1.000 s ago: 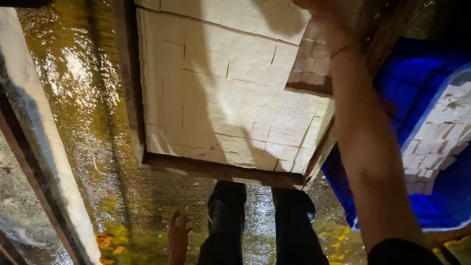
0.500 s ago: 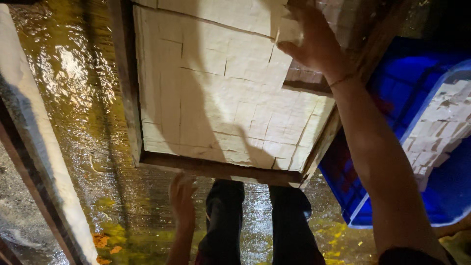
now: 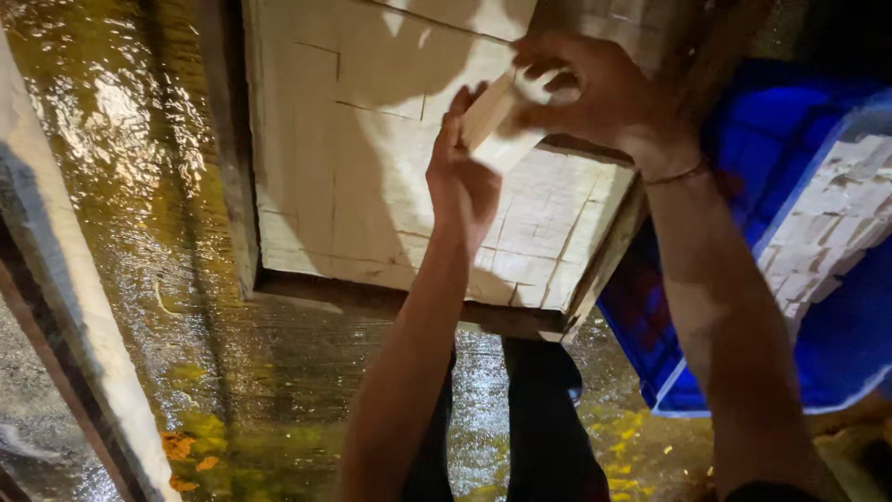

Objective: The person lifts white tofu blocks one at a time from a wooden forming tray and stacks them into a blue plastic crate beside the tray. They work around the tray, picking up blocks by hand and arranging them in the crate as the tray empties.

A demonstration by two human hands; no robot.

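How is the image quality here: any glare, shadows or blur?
Head view: strong glare off the wet floor; the left hand and right hand cast hard shadows across the pale cut slab; the blue crate looks soft and the upper right corner is dark.

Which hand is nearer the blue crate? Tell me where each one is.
Right. The right hand grips a pale block over the wooden tray, just beside the blue crate. The left hand touches that block's far side.

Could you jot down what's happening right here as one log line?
left hand: touching pale block | right hand: gripping same block | below: wooden tray of cut slab | right: blue crate
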